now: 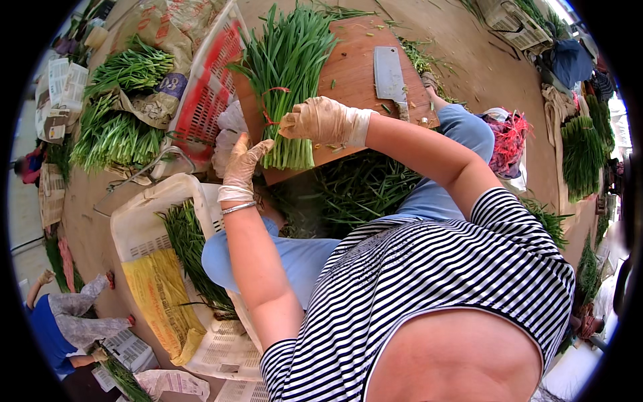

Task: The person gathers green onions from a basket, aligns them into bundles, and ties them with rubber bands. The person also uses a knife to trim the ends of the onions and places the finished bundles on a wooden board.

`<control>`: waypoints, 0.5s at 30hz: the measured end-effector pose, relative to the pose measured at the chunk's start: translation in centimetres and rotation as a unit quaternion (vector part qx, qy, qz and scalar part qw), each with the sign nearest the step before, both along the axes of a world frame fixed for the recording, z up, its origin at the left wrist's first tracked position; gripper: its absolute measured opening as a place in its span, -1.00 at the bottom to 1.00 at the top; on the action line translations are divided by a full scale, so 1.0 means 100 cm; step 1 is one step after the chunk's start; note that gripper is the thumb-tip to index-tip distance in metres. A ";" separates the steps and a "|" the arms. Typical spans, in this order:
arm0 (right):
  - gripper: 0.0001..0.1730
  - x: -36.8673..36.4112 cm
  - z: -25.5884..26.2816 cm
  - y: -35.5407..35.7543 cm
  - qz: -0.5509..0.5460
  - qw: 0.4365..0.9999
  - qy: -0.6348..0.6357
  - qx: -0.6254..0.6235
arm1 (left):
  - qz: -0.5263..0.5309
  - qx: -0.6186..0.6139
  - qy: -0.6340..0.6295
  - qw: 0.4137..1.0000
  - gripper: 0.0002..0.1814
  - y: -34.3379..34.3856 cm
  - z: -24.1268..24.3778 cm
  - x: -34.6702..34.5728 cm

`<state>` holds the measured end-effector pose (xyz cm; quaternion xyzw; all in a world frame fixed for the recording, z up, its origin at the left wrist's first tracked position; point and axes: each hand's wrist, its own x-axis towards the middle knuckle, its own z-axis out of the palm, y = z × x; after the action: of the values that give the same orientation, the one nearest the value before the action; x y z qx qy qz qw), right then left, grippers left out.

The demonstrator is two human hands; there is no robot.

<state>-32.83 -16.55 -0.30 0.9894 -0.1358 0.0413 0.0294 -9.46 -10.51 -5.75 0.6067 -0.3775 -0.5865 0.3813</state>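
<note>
A bundle of green leafy stalks, like garlic chives, lies on a brown wooden board with its cut ends towards me. Red ties cross the bundle around its lower part. My right hand, in a stained glove, rests at the bundle's right side by the lower tie, fingers curled; what they pinch is hidden. My left hand, also gloved, is just left of the stalk ends, thumb and fingers apart, holding nothing that I can see. A cleaver lies on the board to the right.
A white plastic crate with greens and a yellow sack stands at my left. Beyond it are a red and white crate and more bundles. Loose leaves lie between my legs. Red ties are at my right. A co-worker in blue is at lower left.
</note>
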 end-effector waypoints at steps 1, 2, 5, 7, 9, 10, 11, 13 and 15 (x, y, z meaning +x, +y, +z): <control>-0.51 0.000 -0.002 0.003 -0.017 0.997 -0.032 0.072 | -0.026 0.000 0.024 0.999 0.14 0.001 -0.008 -0.001; -0.60 0.000 -0.008 0.007 -0.033 0.987 -0.063 0.144 | -0.052 -0.001 0.048 0.997 0.14 0.002 -0.016 -0.005; -0.76 -0.007 -0.025 0.018 -0.052 0.946 -0.186 0.261 | -0.045 -0.032 0.077 0.996 -0.08 0.008 -0.015 -0.031; -0.80 -0.013 -0.010 0.043 -0.071 0.920 -0.254 0.291 | -0.050 -0.030 0.137 0.989 -0.22 0.008 -0.011 -0.037; -0.90 -0.013 0.012 0.068 -0.044 0.801 -0.238 0.547 | -0.029 -0.036 0.119 0.992 -0.38 0.012 -0.007 -0.036; -0.92 -0.016 0.034 0.082 -0.008 0.766 -0.218 0.604 | -0.025 -0.027 0.106 0.994 -0.39 0.012 -0.007 -0.032; -0.92 -0.023 0.048 0.090 0.025 0.728 -0.198 0.656 | -0.026 -0.018 0.094 0.995 -0.40 0.010 -0.008 -0.031; -0.80 -0.041 0.053 0.086 0.019 0.585 0.018 0.810 | -0.008 -0.020 0.124 0.992 -0.20 0.014 -0.006 -0.030; -0.37 -0.056 0.041 0.079 0.105 0.376 0.058 0.919 | 0.037 -0.014 0.164 0.986 -0.08 0.018 -0.010 -0.030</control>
<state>-38.44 -8.62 3.76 0.4154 0.0169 -0.1637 -0.8946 -12.47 -8.72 -6.71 0.5108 -0.2955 -0.6582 0.4674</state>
